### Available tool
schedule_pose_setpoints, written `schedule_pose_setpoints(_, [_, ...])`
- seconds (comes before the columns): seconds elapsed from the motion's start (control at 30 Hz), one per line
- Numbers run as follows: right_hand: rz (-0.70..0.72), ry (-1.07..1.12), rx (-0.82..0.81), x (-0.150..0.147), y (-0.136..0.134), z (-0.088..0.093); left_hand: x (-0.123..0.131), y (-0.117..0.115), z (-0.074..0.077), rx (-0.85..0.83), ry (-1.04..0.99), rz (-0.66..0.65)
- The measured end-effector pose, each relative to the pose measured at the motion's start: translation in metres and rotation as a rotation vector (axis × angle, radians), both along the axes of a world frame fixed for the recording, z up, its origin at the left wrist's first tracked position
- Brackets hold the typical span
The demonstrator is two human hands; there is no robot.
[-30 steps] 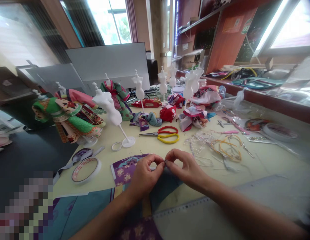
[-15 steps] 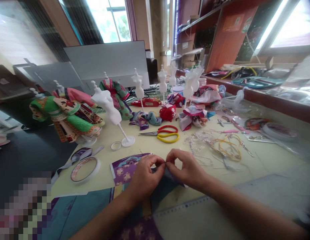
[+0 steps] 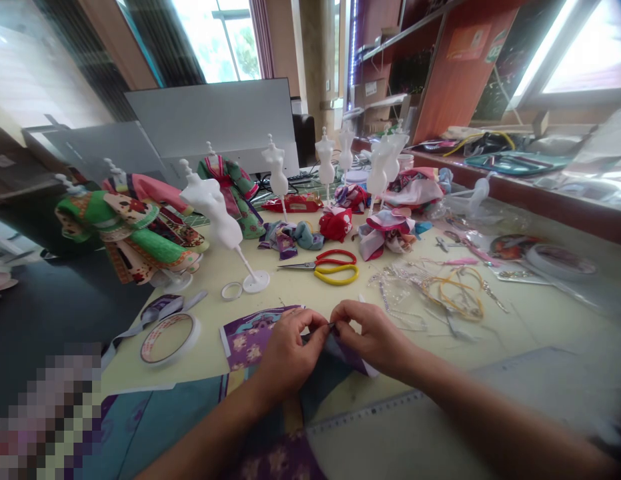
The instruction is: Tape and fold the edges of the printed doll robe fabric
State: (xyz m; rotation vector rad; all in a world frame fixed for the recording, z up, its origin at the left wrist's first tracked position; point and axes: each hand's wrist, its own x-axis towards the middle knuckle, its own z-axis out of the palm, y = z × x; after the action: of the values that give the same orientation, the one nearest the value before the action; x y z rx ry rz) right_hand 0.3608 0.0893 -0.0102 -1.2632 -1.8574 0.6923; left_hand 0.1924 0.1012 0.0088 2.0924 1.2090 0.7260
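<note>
My left hand (image 3: 297, 347) and my right hand (image 3: 367, 330) meet at the middle of the table, fingertips nearly touching. Both pinch the top edge of a dark teal and purple piece of fabric (image 3: 326, 373), which hangs down between them. Behind my left hand lies a purple patterned fabric piece (image 3: 245, 343) with a teal motif. A larger teal fabric (image 3: 175, 413) with purple and yellow bands spreads under my left forearm. Scissors (image 3: 335, 268) with red and yellow handles rest just beyond my hands. A clear ruler (image 3: 370, 411) lies below my right forearm.
A tape roll (image 3: 170, 339) and a grey ribbon (image 3: 135, 327) lie on the left. Small white mannequins (image 3: 217, 213), some wearing doll dresses (image 3: 120, 227), stand at the back. Beaded chains and yellow cord (image 3: 453, 293) are scattered on the right. A monitor (image 3: 210, 127) stands behind.
My fingertips have shifted slightly along the pinched edge, and the fabric below my right hand has swung a little. The things on the table have stayed put.
</note>
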Motion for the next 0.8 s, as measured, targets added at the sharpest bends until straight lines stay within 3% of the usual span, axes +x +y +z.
schedule_pose_setpoints(0.23, [0.026,0.007,-0.015,0.0009,-0.0040,0.0082,-0.0001,0.0010,0.0017,-0.014,-0.010,0.021])
schedule_pose_setpoints(0.5, [0.012,-0.077,0.038,0.0000,-0.0052,0.0035,0.0006,0.0013,-0.0018,0.163,0.049,-0.056])
schedule_pose_setpoints(0.8, [0.046,-0.120,-0.003,-0.0010,-0.0019,-0.0011,-0.0038,0.0052,0.0008,0.064,0.069,-0.076])
